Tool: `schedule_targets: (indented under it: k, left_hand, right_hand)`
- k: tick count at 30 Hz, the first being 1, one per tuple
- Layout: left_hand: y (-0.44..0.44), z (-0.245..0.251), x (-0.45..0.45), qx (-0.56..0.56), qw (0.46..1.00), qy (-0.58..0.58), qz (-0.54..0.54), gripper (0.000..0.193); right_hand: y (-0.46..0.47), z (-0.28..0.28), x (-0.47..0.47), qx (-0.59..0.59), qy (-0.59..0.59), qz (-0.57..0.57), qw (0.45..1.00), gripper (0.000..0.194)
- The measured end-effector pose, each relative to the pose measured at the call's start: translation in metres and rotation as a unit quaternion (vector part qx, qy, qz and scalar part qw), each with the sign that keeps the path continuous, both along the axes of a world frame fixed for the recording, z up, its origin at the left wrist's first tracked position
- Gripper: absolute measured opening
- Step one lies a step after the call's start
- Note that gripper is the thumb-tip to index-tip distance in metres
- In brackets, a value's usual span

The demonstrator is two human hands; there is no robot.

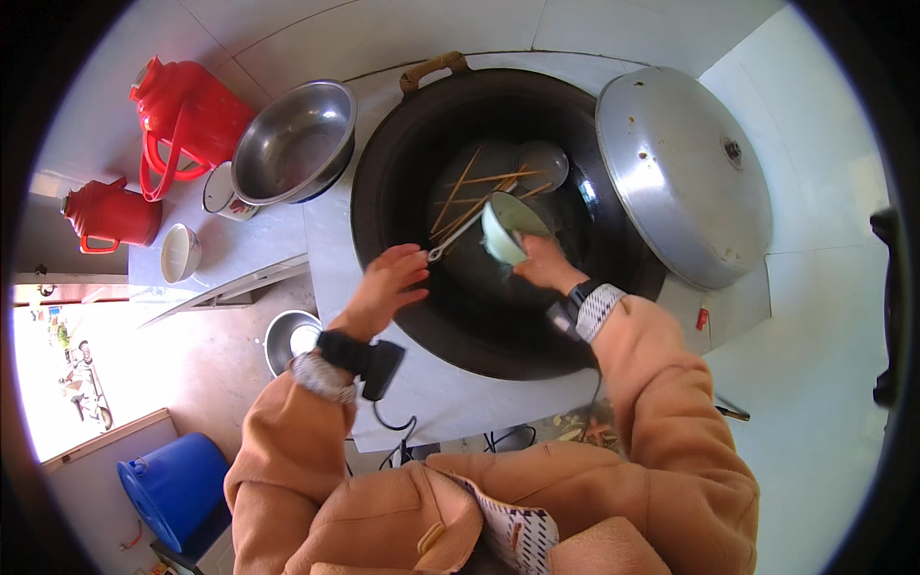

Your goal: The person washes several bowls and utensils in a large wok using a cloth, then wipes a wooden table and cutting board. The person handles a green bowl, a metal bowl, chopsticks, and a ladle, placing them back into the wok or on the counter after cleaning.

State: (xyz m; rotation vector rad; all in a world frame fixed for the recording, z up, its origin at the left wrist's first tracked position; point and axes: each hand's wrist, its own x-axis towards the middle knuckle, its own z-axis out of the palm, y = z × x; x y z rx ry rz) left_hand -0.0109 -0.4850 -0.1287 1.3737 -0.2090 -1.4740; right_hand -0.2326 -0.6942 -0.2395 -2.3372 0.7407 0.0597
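My right hand (545,263) grips the rim of a pale green bowl (501,228), tilted inside a large dark wok (388,302). Several wooden chopsticks (458,185) lie in the wok beyond the bowl, beside a round, shiny, partly see-through item (543,164) that I cannot name surely. A metal utensil's handle with a looped end (435,254) points toward my left hand (392,282). That hand hovers over the wok's left rim, fingers apart, holding nothing; its fingertips are near the loop, and touching cannot be told.
A large metal lid (683,180) leans at the wok's right. Leftward are a steel basin (295,144), an enamel mug (227,192), a small bowl (180,253) and red thermos flasks (194,108). A blue bucket (183,481) and another basin (275,341) stand lower left. A red lighter-like item (702,318) lies right.
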Motion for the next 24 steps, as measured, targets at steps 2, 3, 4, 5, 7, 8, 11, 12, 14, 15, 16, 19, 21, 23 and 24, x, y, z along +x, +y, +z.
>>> schedule_targets:
  k: [2,3,4,5,7,8,11,12,14,15,16,19,21,23,24]
  left_hand:
    - [-0.018,-0.012,-0.034,0.083,0.996,0.043,-0.003,0.07]
    - [-0.028,-0.017,-0.047,0.142,0.987,0.069,0.009,0.07]
    - [-0.034,-0.021,-0.056,0.133,0.986,0.099,0.009,0.072]
    - [-0.039,-0.023,-0.064,0.127,0.983,0.131,0.012,0.074]
    - [-0.042,-0.023,-0.068,-0.024,0.979,0.199,0.024,0.06]
    - [-0.041,-0.02,-0.068,-0.021,0.982,0.173,0.071,0.056]
    - [-0.031,-0.004,-0.066,0.01,0.988,0.106,0.116,0.053]
    - [-0.028,0.002,-0.067,0.005,0.988,0.092,0.12,0.053]
    - [-0.026,0.01,-0.07,0.026,0.99,0.095,0.098,0.054]
    - [-0.026,0.013,-0.072,0.026,0.989,0.109,0.094,0.054]
    - [-0.027,0.014,-0.073,0.023,0.991,0.109,0.075,0.054]
    - [-0.027,0.013,-0.079,0.0,0.989,0.143,0.038,0.056]
    - [-0.025,0.01,-0.082,-0.032,0.982,0.184,0.03,0.056]
    - [-0.024,0.006,-0.085,-0.015,0.994,0.101,0.023,0.053]
    - [-0.024,0.005,-0.086,0.01,0.996,0.076,0.039,0.051]
  right_hand:
    - [0.028,0.038,0.007,0.028,-0.002,0.018,0.999,0.055]
    - [0.045,0.055,0.009,-0.021,-0.048,0.022,0.998,0.055]
    - [0.06,0.067,0.02,0.033,0.007,0.014,0.999,0.053]
    - [0.073,0.079,0.02,0.036,-0.041,0.034,0.998,0.053]
    - [0.092,0.091,0.022,0.002,-0.074,0.036,0.997,0.047]
    - [0.095,0.094,0.018,-0.028,-0.066,0.056,0.996,0.044]
    - [0.091,0.091,0.004,-0.059,-0.11,0.122,0.985,0.037]
    - [0.087,0.088,0.001,-0.056,-0.121,0.125,0.983,0.035]
    - [0.08,0.082,-0.001,0.086,-0.106,0.123,0.983,0.034]
    - [0.078,0.08,-0.001,0.146,-0.142,0.154,0.967,0.033]
    - [0.077,0.078,0.004,0.204,-0.151,0.156,0.955,0.031]
    - [0.075,0.08,0.019,0.136,-0.177,0.158,0.962,0.027]
    - [0.07,0.084,0.027,-0.127,-0.187,0.193,0.955,0.025]
    - [0.062,0.088,0.031,-0.212,-0.107,0.187,0.953,0.027]
    - [0.056,0.09,0.03,-0.227,-0.093,0.171,0.954,0.029]
